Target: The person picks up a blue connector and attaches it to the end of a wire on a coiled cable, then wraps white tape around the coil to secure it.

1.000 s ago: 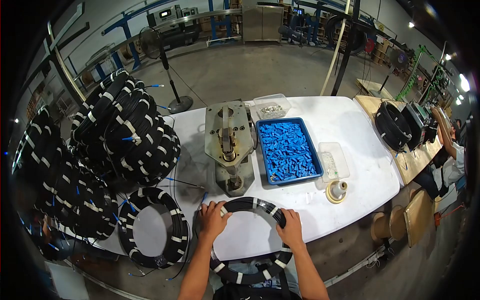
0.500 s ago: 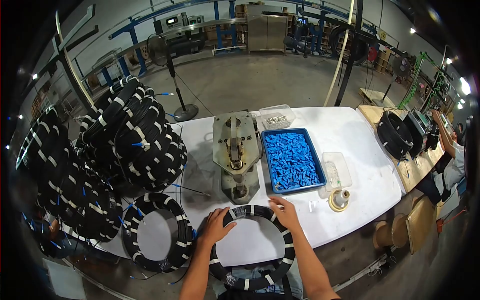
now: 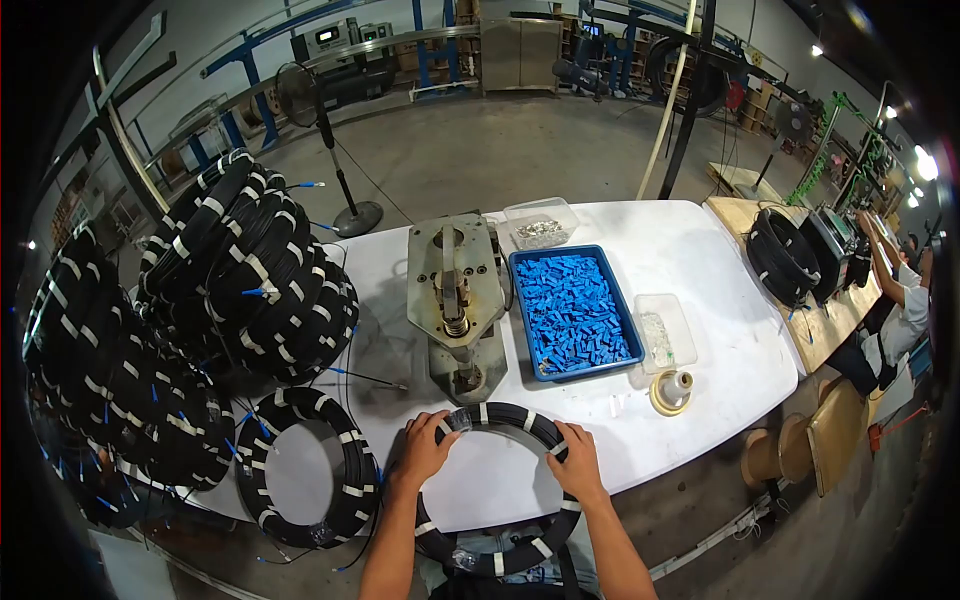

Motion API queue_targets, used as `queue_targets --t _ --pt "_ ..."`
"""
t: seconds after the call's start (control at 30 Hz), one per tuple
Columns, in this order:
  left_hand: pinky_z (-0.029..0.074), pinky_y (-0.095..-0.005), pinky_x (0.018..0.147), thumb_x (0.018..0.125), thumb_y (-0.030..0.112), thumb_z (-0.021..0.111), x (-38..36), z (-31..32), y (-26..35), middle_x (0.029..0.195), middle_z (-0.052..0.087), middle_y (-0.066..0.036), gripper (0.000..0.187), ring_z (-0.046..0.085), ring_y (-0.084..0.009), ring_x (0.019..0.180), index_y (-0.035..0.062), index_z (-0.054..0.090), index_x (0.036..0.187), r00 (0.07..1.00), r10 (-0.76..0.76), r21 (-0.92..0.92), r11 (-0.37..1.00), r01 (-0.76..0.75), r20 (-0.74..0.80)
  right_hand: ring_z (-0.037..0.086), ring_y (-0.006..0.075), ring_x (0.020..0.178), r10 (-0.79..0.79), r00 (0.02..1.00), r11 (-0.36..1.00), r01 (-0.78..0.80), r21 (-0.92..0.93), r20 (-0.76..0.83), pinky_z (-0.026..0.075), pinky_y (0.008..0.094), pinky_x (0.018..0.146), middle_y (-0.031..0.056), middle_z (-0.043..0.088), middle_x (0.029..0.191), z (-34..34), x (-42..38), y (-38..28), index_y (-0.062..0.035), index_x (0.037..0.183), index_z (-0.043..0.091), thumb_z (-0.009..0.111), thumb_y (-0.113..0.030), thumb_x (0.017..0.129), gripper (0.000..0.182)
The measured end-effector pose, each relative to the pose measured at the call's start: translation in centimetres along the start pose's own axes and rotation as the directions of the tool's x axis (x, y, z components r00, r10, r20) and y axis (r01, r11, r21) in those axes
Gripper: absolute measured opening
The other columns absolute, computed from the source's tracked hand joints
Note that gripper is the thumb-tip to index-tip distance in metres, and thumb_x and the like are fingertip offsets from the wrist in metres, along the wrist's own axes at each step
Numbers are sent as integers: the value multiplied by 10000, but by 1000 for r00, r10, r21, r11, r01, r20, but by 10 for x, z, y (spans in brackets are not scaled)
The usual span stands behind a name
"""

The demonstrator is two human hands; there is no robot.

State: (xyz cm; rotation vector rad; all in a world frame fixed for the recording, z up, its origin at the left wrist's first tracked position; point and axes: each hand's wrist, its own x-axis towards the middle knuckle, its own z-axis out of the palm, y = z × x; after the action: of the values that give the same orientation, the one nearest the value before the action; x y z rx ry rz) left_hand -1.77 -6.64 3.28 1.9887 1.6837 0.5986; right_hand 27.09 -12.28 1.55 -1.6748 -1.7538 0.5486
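Note:
A coil of black cable [image 3: 510, 413], bound with white tape bands, lies at the table's front edge and overhangs it toward my body. Its upper left side is gripped by my left hand [image 3: 428, 447], beside a patch of clear wrapping. On the upper right side, my right hand [image 3: 575, 462] has its fingers closed over the same coil. Just beyond the coil stands a metal press [image 3: 455, 300]. To the left lies another taped black coil [image 3: 358, 470], flat on the table and apart from my left hand.
Tall stacks of taped coils [image 3: 260, 270] fill the left side. A blue tray [image 3: 515, 310] of small blue connectors stands right of the press, near clear containers [image 3: 680, 325] and a tape roll [image 3: 671, 392]. A co-worker [image 3: 905, 300] sits at a wooden bench [image 3: 840, 325] on the right.
My right hand has come down and right along the coil's rim and now grips it. My left hand stays on the upper left side. The camera view has shifted slightly.

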Motion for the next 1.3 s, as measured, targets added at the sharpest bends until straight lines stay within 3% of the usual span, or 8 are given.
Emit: queue_targets --t 0.17,0.4,0.47,0.6,0.77,0.97,1.23,1.3 --pt "459 -431 961 847 345 723 -22 -5 -7 1136 636 -155 442 579 -355 1111 59 614 1166 990 -117 66 990 123 -84 530 392 1097 -163 978 986 156 59 132 446 449 980 170 590 1210 -7 43 0 -33 1304 556 759 -80 716 624" --pt "466 -452 953 808 390 748 -24 -14 -5 1165 633 -167 526 571 -373 1144 26 597 1157 963 -255 164 957 239 85 540 374 1107 -239 924 971 225 82 297 446 442 998 138 611 1190 -3 74 -3 -89 1277 597 746 -140 756 544" --pt "467 -439 965 827 367 743 -16 4 -9 1233 603 -171 577 569 -366 1154 35 573 1268 990 17 74 997 -7 -139 549 363 1104 -221 945 974 225 9 241 449 450 979 123 631 1161 0 73 -9 -102 1243 625 727 -186 801 461" --pt "475 -407 975 865 311 722 13 11 18 1279 588 -137 553 583 -340 1152 90 565 1347 973 218 -29 975 -221 -83 570 338 1072 -235 960 970 241 -18 154 457 445 945 99 649 1130 10 81 -20 -108 1165 671 695 -180 849 325" --pt "498 -385 949 841 312 751 34 12 29 1263 604 -92 508 608 -299 1136 121 626 1295 990 123 -107 987 -116 66 601 304 992 -456 853 890 434 141 255 480 384 890 90 662 1077 23 106 -24 -81 1034 705 627 -86 901 154" --pt "502 -373 935 800 250 790 33 11 23 1216 629 -100 508 625 -299 1099 90 648 1261 985 162 -188 971 -149 56 623 323 947 -406 888 891 332 310 216 498 402 862 120 667 999 26 111 -22 -51 1027 688 648 -79 874 161" --pt "490 -342 928 764 184 805 40 5 3 1114 680 -142 483 645 -294 1056 48 671 1208 975 207 -340 925 -167 84 666 297 882 -391 905 908 348 233 169 528 379 796 125 688 994 30 107 -14 -36 1001 692 623 -83 904 128" --pt "488 -348 934 777 186 787 34 -4 1 1150 677 -154 475 643 -300 1059 50 665 1215 984 87 -348 937 -27 156 676 226 890 -105 992 799 46 600 63 532 346 783 100 693 970 31 103 -4 -5 1054 669 580 -85 948 160"
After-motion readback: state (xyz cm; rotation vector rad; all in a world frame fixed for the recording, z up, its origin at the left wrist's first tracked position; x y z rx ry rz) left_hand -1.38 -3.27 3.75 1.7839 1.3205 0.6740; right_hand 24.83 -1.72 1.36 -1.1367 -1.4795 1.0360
